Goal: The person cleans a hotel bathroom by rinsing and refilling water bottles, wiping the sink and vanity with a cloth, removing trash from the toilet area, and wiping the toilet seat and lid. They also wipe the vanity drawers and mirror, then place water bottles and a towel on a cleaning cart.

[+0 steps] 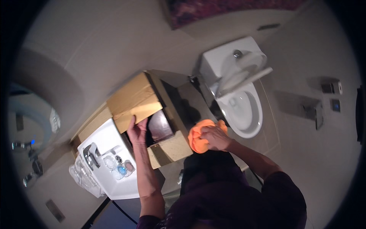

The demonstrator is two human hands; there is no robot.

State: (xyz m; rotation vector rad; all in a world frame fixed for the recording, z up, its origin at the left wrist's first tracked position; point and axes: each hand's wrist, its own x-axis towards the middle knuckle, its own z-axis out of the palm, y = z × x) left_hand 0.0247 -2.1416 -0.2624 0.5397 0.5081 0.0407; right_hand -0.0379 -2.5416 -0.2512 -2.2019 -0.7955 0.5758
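Note:
My left hand (138,131) grips the front edge of a tan hinged lid panel (137,114), which is tilted up from the counter beside the sink. Below the panel a dark compartment lies partly exposed, with a glossy dark surface (160,127) inside. A crumpled orange cloth (198,140) is bunched in my right hand (216,138), in front of the dark side of the cabinet and near the toilet. The thumb of my left hand shows on top of the panel; the other fingers are partly hidden under it.
Several clear cups (117,169) stand in the white sink (125,183) by a chrome faucet (92,156). To the right is a white toilet (241,114) with its lid raised. A plastic bag (83,177) hangs left of the sink. A paper holder (314,111) juts from the right wall.

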